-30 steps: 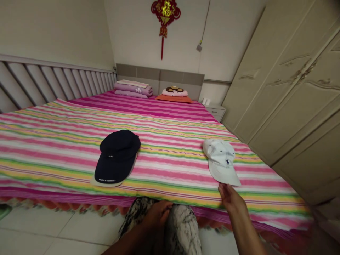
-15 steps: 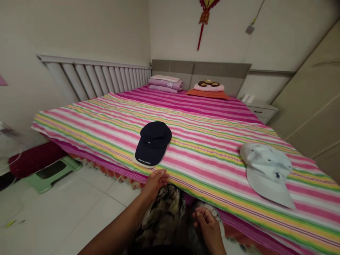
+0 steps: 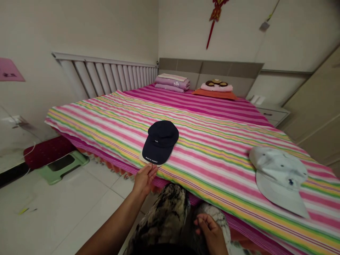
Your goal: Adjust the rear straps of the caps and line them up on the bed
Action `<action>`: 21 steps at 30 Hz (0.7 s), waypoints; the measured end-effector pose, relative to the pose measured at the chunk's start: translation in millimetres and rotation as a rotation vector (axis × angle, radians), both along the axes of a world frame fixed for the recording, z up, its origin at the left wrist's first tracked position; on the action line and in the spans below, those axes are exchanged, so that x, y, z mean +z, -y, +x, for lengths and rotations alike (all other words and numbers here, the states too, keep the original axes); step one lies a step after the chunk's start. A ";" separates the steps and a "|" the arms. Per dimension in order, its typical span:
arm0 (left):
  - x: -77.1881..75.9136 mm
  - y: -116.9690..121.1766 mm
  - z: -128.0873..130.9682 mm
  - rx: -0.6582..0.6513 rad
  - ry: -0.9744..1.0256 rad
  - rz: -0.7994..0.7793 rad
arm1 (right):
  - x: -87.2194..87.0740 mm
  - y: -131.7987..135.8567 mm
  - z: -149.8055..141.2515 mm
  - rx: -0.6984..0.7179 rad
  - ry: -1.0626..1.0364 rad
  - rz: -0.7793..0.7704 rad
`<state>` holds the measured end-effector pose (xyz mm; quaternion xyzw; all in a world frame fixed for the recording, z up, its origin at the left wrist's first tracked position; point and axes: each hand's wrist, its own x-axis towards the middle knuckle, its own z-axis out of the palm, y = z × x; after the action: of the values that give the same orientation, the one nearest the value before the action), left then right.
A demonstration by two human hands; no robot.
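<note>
Noting two caps on a striped bedspread [image 3: 212, 166]. Navy baseball cap [image 3: 160, 141] near the bed's near edge, brim toward the viewer; white lettering on the brim, small and soft, roughly "BELIEVE IN YOURSELF". White baseball cap [image 3: 278, 180] well to the right, brim pointing to lower right; dark specks and one small dark emblem, too small to read. Left hand [image 3: 145, 179] open, fingers extended, holding nothing, fingertips just below the navy brim; contact unclear. Right hand [image 3: 209, 230] low over patterned trousers [image 3: 164, 212], fingers half curled; any pinched item impossible to tell. At the bed head: one stack of folded lilac bedding [image 3: 172, 82], one pink pillow [image 3: 216, 86] on one orange cushion [image 3: 214, 94]. On the floor: one green step stool [image 3: 62, 167], one dark red mat [image 3: 47, 152].
</note>
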<state>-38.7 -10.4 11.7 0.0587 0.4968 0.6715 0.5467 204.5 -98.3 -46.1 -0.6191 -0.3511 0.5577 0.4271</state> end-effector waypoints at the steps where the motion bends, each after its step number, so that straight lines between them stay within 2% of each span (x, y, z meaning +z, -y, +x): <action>1: 1.7 -0.1 0.5 0.003 0.008 -0.006 | -1.0 0.6 -0.1 -0.005 -0.005 -0.007; 8: 13.3 -0.6 0.4 -0.017 0.075 -0.051 | 2.3 1.6 0.1 -0.008 -0.041 -0.019; 16: 34.7 -10.2 -0.2 -0.057 0.108 -0.126 | 1.6 2.6 0.3 -0.013 -0.075 -0.037; 21: 36.5 -18.6 0.1 -0.042 0.083 -0.182 | -2.7 3.5 3.2 -0.011 -0.086 -0.033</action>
<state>-38.6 8.3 48.2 -0.0083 0.5313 0.6138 0.5839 207.7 -101.9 -48.8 -0.6035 -0.3196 0.5872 0.4345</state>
